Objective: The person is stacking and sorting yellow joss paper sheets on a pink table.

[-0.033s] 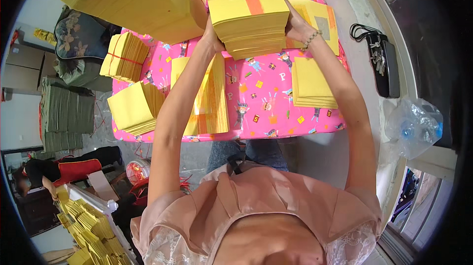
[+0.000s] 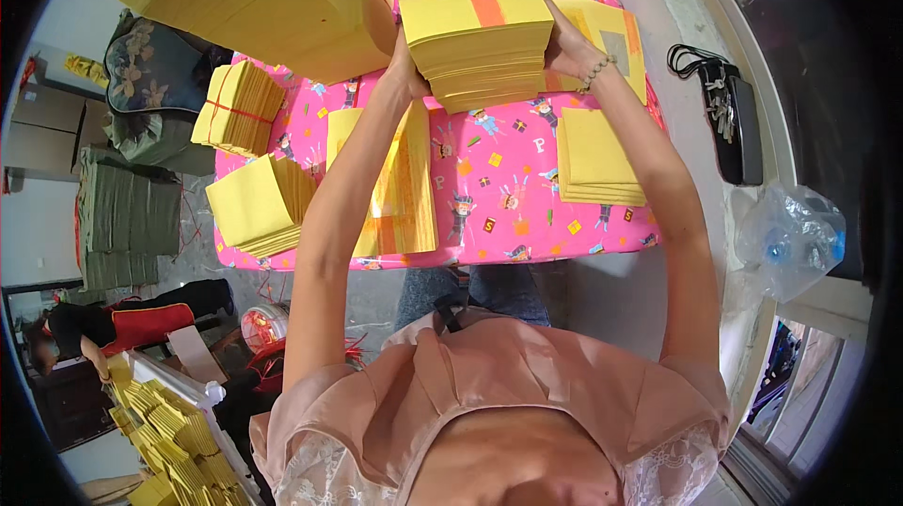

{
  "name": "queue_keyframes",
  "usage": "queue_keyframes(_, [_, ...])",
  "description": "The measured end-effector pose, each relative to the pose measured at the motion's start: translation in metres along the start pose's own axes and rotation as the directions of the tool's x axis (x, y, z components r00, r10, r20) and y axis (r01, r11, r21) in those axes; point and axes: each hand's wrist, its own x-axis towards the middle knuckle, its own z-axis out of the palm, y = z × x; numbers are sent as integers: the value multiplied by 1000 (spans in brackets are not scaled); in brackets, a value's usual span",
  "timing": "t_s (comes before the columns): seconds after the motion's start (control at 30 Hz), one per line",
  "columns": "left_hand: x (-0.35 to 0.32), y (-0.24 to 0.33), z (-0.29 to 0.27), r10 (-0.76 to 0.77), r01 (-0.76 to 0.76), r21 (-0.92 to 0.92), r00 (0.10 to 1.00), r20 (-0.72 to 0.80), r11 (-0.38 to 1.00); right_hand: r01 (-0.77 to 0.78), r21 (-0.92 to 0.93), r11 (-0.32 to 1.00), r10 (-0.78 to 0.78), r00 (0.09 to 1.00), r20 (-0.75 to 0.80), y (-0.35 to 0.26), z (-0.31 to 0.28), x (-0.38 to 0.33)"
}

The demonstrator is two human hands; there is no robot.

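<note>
A tall stack of yellow paper (image 2: 480,45) stands at the far middle of the table, its top sheet marked with a grey square and an orange band. My left hand (image 2: 406,66) presses against its left side, and my right hand (image 2: 567,47), below a beaded bracelet, presses against its right side. The fingers of both hands are partly hidden by the stack. Close by my left hand rises a larger pile of yellow paper (image 2: 273,12). Under my right wrist lies another yellow sheet bundle (image 2: 602,31) with a grey square and orange stripe.
On the pink patterned tablecloth (image 2: 494,186) lie a red-tied yellow bundle (image 2: 235,109), a fanned yellow stack (image 2: 259,207), a banded stack (image 2: 400,196) and a small pile (image 2: 600,158). A black pouch with keys (image 2: 729,120) lies right. Another person (image 2: 141,323) works at lower left.
</note>
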Motion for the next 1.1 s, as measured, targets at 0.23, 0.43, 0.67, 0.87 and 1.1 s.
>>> queue_keyframes(0.23, [11, -9, 2, 34, -36, -97, 999, -17, 995, -271, -237, 933, 266, 962, -53, 27, -49, 42])
queue_keyframes(0.43, [11, -13, 2, 63, -68, -86, 996, -65, 994, -219, -177, 960, 194, 970, -144, 43, -35, 41])
queue_keyframes(0.67, [-12, -18, 12, 27, -31, -124, 999, -35, 992, -226, -48, 973, 216, 963, -161, 40, -25, 13])
queue_keyframes(0.87, [-29, -30, 8, 113, -111, -100, 994, 12, 989, -260, 1, 966, 260, 964, -64, 37, -23, -4])
queue_keyframes(1.1, [-62, -1, 1, 172, -165, -259, 985, 6, 952, -3, -22, 1000, -2, 966, -257, 21, -53, -28])
